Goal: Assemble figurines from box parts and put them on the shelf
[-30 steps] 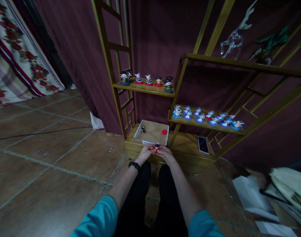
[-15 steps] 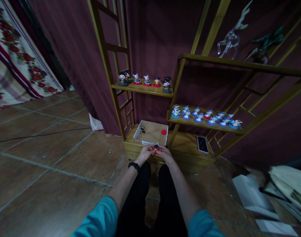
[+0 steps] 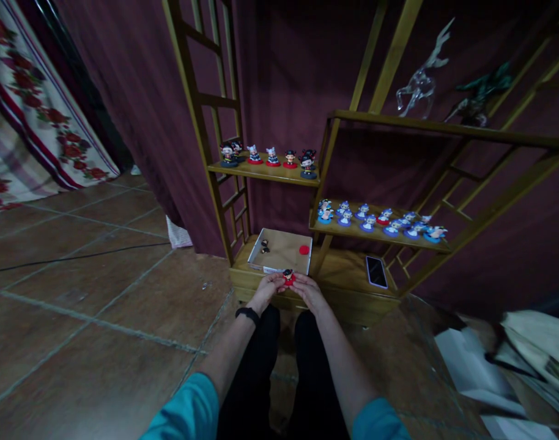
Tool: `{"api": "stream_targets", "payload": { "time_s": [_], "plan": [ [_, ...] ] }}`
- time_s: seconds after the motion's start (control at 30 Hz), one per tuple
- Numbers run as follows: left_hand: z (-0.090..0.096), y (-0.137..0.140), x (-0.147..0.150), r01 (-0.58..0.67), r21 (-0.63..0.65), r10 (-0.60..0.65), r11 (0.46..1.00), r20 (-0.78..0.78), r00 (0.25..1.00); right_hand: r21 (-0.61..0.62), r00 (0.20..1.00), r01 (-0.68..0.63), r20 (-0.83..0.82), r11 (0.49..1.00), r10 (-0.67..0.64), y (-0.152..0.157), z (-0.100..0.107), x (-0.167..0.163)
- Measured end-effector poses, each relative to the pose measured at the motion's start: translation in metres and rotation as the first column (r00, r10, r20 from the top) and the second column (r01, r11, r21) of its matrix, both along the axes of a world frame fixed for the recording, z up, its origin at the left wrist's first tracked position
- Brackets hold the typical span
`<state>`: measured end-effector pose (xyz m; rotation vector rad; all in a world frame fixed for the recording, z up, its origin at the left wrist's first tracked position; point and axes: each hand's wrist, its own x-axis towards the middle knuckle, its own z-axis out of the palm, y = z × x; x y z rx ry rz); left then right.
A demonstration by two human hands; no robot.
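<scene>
Head view: small figurine (image 3: pixel 288 277) held up at the near edge of the shallow box (image 3: pixel 284 249).
I see the fingers of the left hand (image 3: pixel 265 291) and right hand (image 3: pixel 309 293) closed to the figurine's width, pinching its red base from 2 sides; I judge it light, stiff, perhaps slippery, with the dark head's details likely the fragile part, so I favour the base's rim.

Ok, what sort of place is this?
Likely an indoor display corner, whether home or shop I can't tell: a wooden shelf unit bears small figurines, a clear horse-like statuette stands higher, and a dark curtain hangs behind.
</scene>
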<state>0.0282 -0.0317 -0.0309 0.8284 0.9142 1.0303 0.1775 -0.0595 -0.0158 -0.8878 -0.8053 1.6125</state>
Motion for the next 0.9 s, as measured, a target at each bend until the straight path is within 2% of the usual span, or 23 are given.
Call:
{"api": "stream_targets", "payload": {
  "time_s": [0.17, 0.43, 0.73, 0.9],
  "plan": [
    [0.004, -0.004, -0.001, 0.030, -0.005, -0.029, 1.000, 0.041, 0.999, 0.010, 1.000, 0.000, -0.016, 1.000, 0.000, -0.001, 0.002, -0.001],
    [0.007, -0.007, 0.000, 0.068, 0.063, -0.069, 0.996, 0.002, 0.998, -0.026, 0.999, -0.012, 0.035, 1.000, 0.013, 0.002, -0.003, -0.001],
    [0.010, -0.007, 0.001, 0.094, 0.019, -0.094, 0.995, -0.005, 0.996, -0.012, 0.999, 0.006, 0.050, 1.000, -0.006, -0.001, 0.001, -0.002],
    [0.014, -0.008, 0.002, 0.097, 0.016, -0.097, 0.995, 0.015, 0.995, 0.022, 0.998, -0.041, 0.040, 0.999, 0.040, -0.002, 0.004, -0.002]
  ]
}}
